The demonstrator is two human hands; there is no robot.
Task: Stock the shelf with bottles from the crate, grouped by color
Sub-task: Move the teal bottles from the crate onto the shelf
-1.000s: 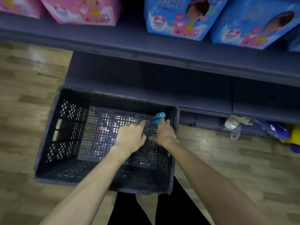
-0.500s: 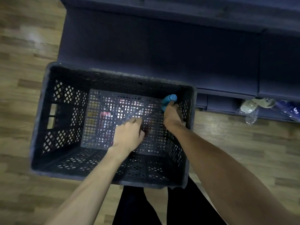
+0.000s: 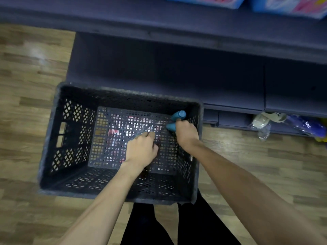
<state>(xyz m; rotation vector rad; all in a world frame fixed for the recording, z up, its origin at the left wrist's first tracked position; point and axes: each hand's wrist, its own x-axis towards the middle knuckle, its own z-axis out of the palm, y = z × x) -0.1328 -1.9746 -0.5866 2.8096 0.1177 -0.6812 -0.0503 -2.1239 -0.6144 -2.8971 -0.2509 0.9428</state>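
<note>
A dark perforated plastic crate (image 3: 53, 138) stands on the wooden floor in front of a dark blue shelf unit (image 3: 159, 68). Both my hands reach into it. My right hand (image 3: 185, 133) is in the far right corner, closed around blue bottles (image 3: 179, 114); two blue rounded ends stick out above my fingers. My left hand (image 3: 141, 149) hovers low over the crate's grid bottom with its fingers curled. What lies under it is hidden. Red shows through the holes in the bottom.
The lowest shelf board is a bare dark surface behind the crate. Blue printed boxes (image 3: 283, 2) sit on the shelf above. Clear plastic wrap (image 3: 261, 122) and a blue-purple bag (image 3: 307, 125) lie under the shelf at right. My black-trousered legs (image 3: 159, 227) stand behind the crate.
My right hand went deeper into the far right corner of the crate, and a second blue end now shows beside the first. My left hand stays low over the crate bottom.
</note>
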